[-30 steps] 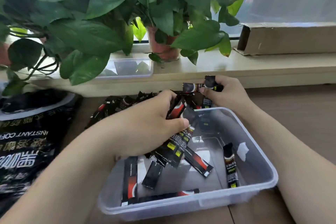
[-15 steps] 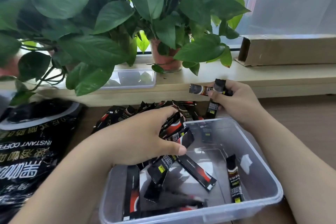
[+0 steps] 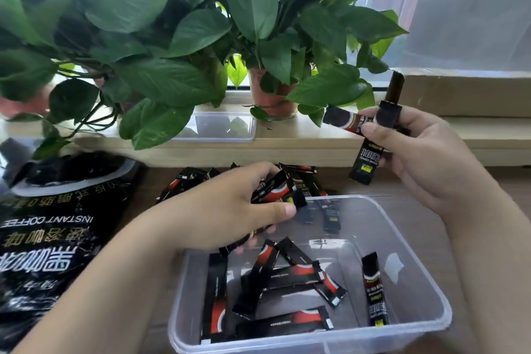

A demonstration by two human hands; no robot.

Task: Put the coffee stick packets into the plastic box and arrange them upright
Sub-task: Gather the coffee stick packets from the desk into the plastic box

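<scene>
A clear plastic box (image 3: 425, 322) sits on the wooden table in front of me. Several black-and-red coffee stick packets (image 3: 290, 276) lie flat and crossed on its floor, and one packet (image 3: 373, 293) leans near the right wall. My left hand (image 3: 230, 210) hovers over the box's far-left rim and grips a bunch of packets (image 3: 275, 190). My right hand (image 3: 425, 146) is raised above the box's far-right corner, pinching two or three packets (image 3: 370, 149) that stick out in different directions. A pile of loose packets (image 3: 184, 184) lies on the table behind the box.
A large black instant-coffee bag (image 3: 57, 227) lies at the left. Potted plants (image 3: 270, 95) with broad leaves stand on the windowsill behind, beside a second clear container (image 3: 218, 126). A cardboard box (image 3: 465, 92) rests on the sill at the right.
My right hand has risen and moved right with its packets. My left hand has lifted back toward the box's far rim, and fewer packets hang from it.
</scene>
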